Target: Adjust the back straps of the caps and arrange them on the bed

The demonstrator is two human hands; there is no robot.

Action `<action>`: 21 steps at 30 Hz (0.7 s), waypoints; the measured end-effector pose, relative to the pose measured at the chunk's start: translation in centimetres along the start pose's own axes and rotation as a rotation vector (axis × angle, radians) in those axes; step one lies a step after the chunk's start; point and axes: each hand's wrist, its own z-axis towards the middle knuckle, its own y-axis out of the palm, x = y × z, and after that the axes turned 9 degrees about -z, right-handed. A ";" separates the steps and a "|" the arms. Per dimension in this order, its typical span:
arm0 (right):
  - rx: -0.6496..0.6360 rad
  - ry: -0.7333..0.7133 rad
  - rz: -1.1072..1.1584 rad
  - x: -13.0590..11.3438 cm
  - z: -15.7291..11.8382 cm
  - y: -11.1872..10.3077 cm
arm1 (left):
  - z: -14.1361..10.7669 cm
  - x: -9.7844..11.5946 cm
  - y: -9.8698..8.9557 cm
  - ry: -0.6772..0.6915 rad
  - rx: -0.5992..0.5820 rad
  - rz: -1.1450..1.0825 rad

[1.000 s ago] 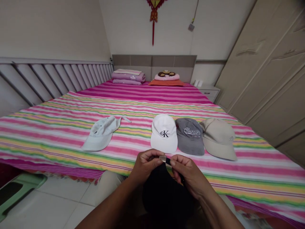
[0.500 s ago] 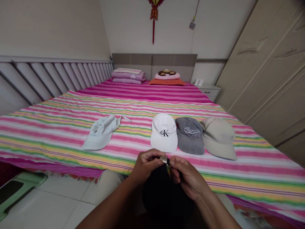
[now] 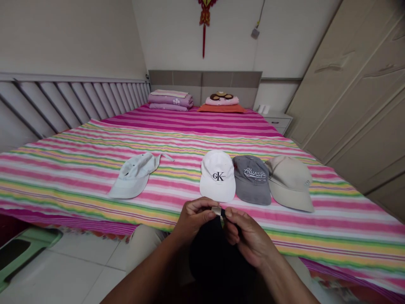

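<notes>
1. Four caps are lying in a row across a wide bed (image 3: 95, 185) with a pink, white, yellow and green striped sheet: a pale washed-out cap (image 3: 133, 177) set apart on the left, then a white CK cap (image 3: 217, 177), a grey "Always" cap (image 3: 251, 179) and a beige cap (image 3: 289, 183), those three touching or nearly so.
2. Folded purple bedding (image 3: 171, 100) and an orange pillow (image 3: 220, 109) with a pink cushion (image 3: 221, 100) are sitting at the far end, against a grey headboard (image 3: 205, 80).
3. A slatted rail (image 3: 72, 103) is running along the bed's left side, a cream wardrobe (image 3: 357, 97) is standing on the right, and a small nightstand (image 3: 278, 122) is tucked beside the headboard.
4. A red hanging knot (image 3: 204, 17) is hanging on the back wall; white floor tiles (image 3: 72, 270) and a green stool (image 3: 22, 253) are showing low on the left.
5. A black cap (image 3: 218, 257) is being held up in front of the person, just off the bed's near edge, crown mostly in shadow, back strap on top with a metal buckle (image 3: 217, 211).
6. Grip: the left hand (image 3: 194, 217) is pinching the buckle between thumb and fingers, and the right hand (image 3: 248, 236) is clamping the strap right beside it.
</notes>
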 end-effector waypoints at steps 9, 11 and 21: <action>-0.003 0.008 -0.011 0.0 -0.1 0.3 | 0.1 0.2 0.1 0.039 -0.033 0.067; 0.012 0.016 -0.012 0.0 -0.1 0.4 | 0.1 0.1 0.1 0.044 -0.043 0.078; 0.040 -0.008 0.028 0.0 -0.3 0.4 | 0.1 0.1 0.0 0.048 -0.042 0.061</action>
